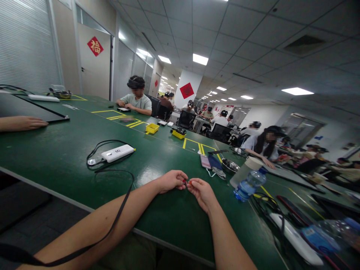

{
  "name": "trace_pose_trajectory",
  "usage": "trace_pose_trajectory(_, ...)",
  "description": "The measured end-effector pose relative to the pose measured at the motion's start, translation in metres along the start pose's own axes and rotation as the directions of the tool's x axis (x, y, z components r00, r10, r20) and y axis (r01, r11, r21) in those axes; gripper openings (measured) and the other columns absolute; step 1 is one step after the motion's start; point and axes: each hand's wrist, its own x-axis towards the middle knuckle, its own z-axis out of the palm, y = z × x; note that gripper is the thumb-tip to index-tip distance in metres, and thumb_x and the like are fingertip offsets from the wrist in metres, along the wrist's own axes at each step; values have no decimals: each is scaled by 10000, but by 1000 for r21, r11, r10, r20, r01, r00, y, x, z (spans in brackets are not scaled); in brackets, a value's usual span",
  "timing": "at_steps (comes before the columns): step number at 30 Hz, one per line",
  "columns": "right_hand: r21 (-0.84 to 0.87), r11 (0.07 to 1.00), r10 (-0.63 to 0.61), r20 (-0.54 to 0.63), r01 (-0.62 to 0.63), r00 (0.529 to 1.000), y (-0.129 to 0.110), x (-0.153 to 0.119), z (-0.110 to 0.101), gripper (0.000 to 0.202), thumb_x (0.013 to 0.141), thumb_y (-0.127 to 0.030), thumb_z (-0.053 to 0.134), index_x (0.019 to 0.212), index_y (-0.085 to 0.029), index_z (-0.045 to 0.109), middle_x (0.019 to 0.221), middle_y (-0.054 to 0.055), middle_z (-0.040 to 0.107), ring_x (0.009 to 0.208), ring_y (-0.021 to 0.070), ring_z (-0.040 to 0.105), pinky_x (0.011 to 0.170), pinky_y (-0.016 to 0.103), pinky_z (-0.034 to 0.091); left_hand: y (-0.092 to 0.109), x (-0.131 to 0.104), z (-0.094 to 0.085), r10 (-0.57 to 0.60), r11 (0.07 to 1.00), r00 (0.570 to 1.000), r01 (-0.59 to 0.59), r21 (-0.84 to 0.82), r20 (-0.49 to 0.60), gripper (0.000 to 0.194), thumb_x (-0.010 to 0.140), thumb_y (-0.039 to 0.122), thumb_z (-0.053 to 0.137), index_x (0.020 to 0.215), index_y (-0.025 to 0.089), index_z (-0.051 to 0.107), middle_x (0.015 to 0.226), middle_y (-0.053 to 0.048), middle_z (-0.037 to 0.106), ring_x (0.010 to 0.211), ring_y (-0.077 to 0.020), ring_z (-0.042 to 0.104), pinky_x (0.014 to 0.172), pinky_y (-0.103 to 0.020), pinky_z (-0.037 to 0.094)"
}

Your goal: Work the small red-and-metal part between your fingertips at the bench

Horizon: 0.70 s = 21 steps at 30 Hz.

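Above the green table (157, 157), my left hand (172, 181) is closed in a pinch on a small red and dark piece (184, 182). My right hand (201, 192) faces it a short gap away, thumb and finger pinched on a small orange-red piece (190, 182). Both pieces are tiny and partly covered by fingertips, so their kind cannot be made out. A black cable (123, 213) runs across my left forearm toward a white power bank (117, 153) on the table.
Yellow trays (152, 128) stand farther back. To the right are a metal bowl (230, 165), a pale cylindrical container (244, 172), a water bottle (249, 184) and another white power bank (295, 238) with cables. Another person's hand (26, 123) rests at left; several people sit around.
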Motion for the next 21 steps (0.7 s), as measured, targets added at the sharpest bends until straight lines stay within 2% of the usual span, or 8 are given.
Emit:
trace_pose_trajectory(5, 32, 999, 14, 33, -15, 999, -2, -1, 1, 179, 677, -264, 697, 787, -126, 665, 805, 89, 685, 735, 175, 650, 701, 302, 509, 1, 1, 0, -17, 1000, 1000, 17, -4, -27, 306, 651, 16, 532, 939, 121, 542, 747, -25, 597, 591, -83, 595, 628, -236, 496)
trace_pose_trajectory(12, 13, 999, 31, 22, -31, 999, -1, 0, 0, 159, 633, -204, 709, 768, -132, 666, 809, 85, 694, 724, 176, 655, 700, 310, 510, 1, 0, 0, -3, 1000, 999, 4, 15, -40, 292, 644, 37, 591, 920, 123, 552, 760, -14, 587, 557, -66, 578, 604, -222, 497)
trace_pose_trajectory(21, -14, 1000, 28, 31, -28, 999, 0, -1, 0, 168, 634, -183, 713, 788, -135, 671, 796, 74, 690, 739, 168, 648, 723, 306, 504, 0, 2, 0, -16, 1000, 999, 16, -18, -39, 256, 669, 59, 623, 913, 114, 565, 763, -35, 613, 609, -87, 609, 659, -253, 516)
